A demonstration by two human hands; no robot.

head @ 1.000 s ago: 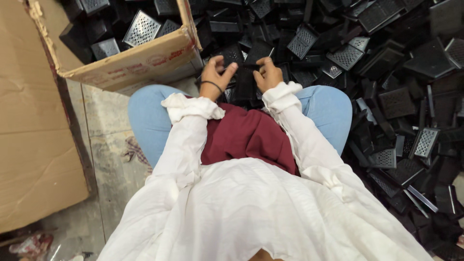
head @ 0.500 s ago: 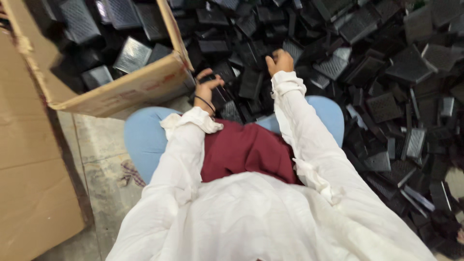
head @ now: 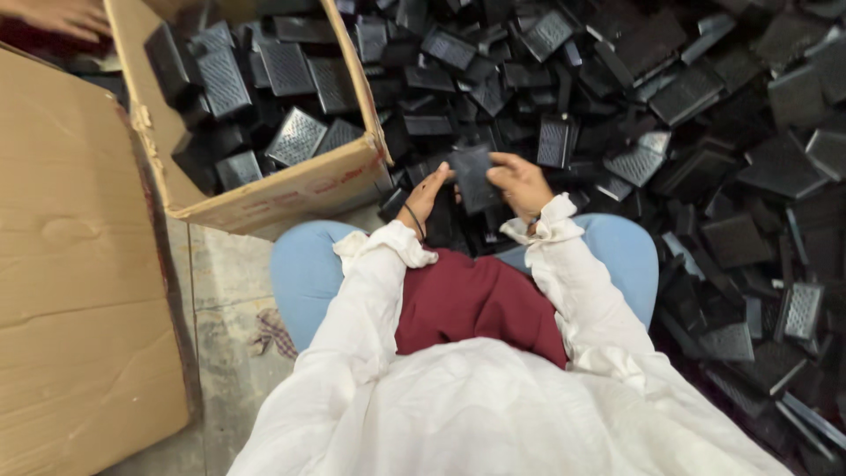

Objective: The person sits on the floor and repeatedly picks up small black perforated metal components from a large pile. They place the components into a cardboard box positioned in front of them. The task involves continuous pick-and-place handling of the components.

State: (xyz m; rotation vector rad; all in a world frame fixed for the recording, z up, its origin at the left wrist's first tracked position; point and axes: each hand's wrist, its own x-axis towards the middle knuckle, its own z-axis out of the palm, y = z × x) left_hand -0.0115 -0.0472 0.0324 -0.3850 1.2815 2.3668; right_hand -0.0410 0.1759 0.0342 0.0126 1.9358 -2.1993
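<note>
I sit on the floor with my knees in blue trousers and white sleeves in view. My left hand [head: 426, 196] and my right hand [head: 522, 183] both hold one black rectangular plastic part [head: 473, 176] between them, just above my lap. In front of me lies a large heap of similar black grilled parts [head: 670, 115]. An open cardboard box [head: 291, 189] holding several of these parts stands to my front left, close to my left hand.
A big flat cardboard sheet [head: 75, 291] covers the floor on my left. Another person's hand [head: 62, 16] shows at the top left corner. Bare stone floor [head: 225, 353] runs between the cardboard and my left knee.
My right hand came back from the heap toward the left hand, and both hands now hold one black part together. The camera has tilted, bringing the box closer into view.
</note>
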